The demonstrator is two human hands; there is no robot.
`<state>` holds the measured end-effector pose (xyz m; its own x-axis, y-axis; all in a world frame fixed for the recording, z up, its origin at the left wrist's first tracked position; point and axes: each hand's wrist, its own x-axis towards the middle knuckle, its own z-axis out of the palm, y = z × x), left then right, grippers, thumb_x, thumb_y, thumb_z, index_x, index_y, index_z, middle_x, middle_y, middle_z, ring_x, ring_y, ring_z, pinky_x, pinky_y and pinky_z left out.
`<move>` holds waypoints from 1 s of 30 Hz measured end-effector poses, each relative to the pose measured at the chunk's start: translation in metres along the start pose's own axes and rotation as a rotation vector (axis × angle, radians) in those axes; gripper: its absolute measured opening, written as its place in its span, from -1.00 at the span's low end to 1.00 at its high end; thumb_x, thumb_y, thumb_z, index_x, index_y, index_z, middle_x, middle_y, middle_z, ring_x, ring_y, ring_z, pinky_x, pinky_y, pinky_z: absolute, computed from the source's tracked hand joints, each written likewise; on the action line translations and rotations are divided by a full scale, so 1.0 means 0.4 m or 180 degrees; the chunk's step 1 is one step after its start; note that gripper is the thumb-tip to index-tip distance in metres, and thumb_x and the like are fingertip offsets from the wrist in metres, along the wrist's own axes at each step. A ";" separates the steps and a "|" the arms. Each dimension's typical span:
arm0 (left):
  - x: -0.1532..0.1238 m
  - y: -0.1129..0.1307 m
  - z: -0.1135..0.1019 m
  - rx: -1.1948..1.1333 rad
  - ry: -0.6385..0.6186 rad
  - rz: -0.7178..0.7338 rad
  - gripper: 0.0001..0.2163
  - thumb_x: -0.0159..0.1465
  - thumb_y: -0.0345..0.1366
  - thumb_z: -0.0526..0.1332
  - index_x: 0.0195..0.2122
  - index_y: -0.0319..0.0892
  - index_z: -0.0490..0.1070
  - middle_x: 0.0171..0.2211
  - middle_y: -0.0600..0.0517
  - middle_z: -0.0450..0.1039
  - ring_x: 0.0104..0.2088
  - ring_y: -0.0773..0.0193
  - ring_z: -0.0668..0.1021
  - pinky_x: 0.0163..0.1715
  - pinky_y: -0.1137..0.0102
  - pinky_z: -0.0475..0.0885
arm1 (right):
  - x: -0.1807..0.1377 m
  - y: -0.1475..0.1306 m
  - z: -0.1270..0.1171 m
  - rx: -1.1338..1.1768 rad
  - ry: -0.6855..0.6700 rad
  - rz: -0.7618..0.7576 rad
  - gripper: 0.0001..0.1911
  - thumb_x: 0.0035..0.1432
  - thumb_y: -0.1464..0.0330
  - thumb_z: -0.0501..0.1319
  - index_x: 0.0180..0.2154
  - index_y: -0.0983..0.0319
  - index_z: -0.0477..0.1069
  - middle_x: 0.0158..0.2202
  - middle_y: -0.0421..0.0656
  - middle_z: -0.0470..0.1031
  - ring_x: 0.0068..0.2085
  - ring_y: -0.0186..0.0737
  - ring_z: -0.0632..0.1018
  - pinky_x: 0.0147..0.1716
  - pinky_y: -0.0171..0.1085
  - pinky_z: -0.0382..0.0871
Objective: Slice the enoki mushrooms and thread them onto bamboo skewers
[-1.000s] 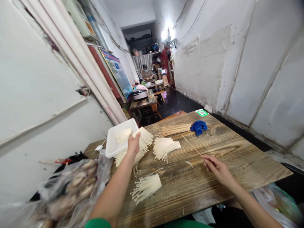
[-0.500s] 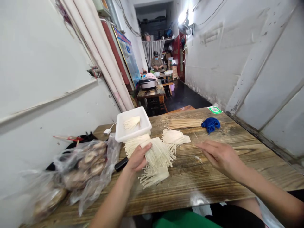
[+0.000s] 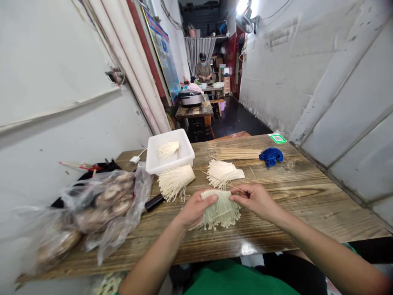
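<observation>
My left hand [image 3: 198, 209] is closed on a flat bunch of enoki mushrooms [image 3: 221, 209], caps hanging toward me. My right hand [image 3: 253, 198], at the bunch's right edge, pinches a thin wooden skewer [image 3: 221, 180] that slants up to the left. Whether the skewer touches the held bunch I cannot tell. Just beyond my hands lie more enoki bunches [image 3: 222, 171]. Another enoki pile [image 3: 175, 180] rests in front of a white plastic tub [image 3: 150, 164], which has a small bunch [image 3: 168, 150] inside.
Bamboo skewers [image 3: 238, 154] lie at the table's far side beside a blue cloth [image 3: 271, 157]. A black handle [image 3: 154, 203] sticks out near the left pile. Plastic bags of brown mushrooms [image 3: 107, 200] fill the left end. A person [image 3: 203, 69] stands at a farther table.
My right hand has moved left to the bunch, bringing a skewer. My left hand has drawn its enoki bunch nearer and to the right, away from the pile by the tub.
</observation>
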<state>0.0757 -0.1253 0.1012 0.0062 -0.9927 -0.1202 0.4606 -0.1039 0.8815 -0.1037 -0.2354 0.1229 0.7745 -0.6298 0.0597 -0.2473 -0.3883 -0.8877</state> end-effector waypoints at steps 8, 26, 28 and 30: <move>-0.007 -0.033 0.032 0.0070 0.0542 0.0105 -0.59 -0.09 -0.29 0.50 -0.17 -0.18 0.59 -0.27 -0.05 0.62 -0.33 0.25 0.59 -0.22 0.37 0.45 | -0.025 -0.025 0.007 0.0051 0.0080 -0.0115 -0.76 0.08 0.22 0.22 -0.44 0.28 0.47 -0.64 -0.34 0.11 -0.57 -0.43 0.15 -0.57 -0.38 -0.01; -0.057 0.028 0.026 0.0133 0.1101 0.0348 -0.68 -0.20 -0.22 0.54 -0.42 -0.23 0.62 -0.42 -0.06 0.62 -0.43 0.24 0.59 -0.34 0.41 0.48 | -0.218 0.011 -0.200 -0.2511 0.0091 -0.1617 -0.38 0.25 0.51 -0.06 0.29 0.01 0.08 -0.03 -0.16 0.53 -0.19 -0.23 0.61 -0.37 -0.30 0.51; -0.057 0.037 0.024 0.0250 0.1136 0.0402 -0.68 -0.20 -0.21 0.53 -0.43 -0.24 0.62 -0.42 -0.07 0.62 -0.43 0.24 0.59 -0.35 0.42 0.48 | -0.238 0.022 -0.205 -0.2744 0.0154 -0.1574 -0.37 0.24 0.50 -0.05 0.30 0.02 0.07 -0.08 -0.14 0.54 -0.26 -0.21 0.61 -0.45 -0.30 0.48; -0.057 0.043 0.024 0.0346 0.1138 0.0426 -0.69 -0.19 -0.20 0.53 -0.43 -0.24 0.62 -0.43 -0.07 0.62 -0.43 0.23 0.59 -0.36 0.42 0.48 | -0.248 0.027 -0.205 -0.2897 0.0239 -0.1557 -0.37 0.22 0.49 -0.04 0.30 0.04 0.07 -0.14 -0.13 0.54 -0.31 -0.22 0.59 -0.49 -0.30 0.44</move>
<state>0.0750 -0.1051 0.1232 0.3774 -0.9161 -0.1355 0.3381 0.0001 0.9411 -0.2310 -0.2321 0.1446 0.8781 -0.2947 0.3770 -0.2863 -0.9548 -0.0795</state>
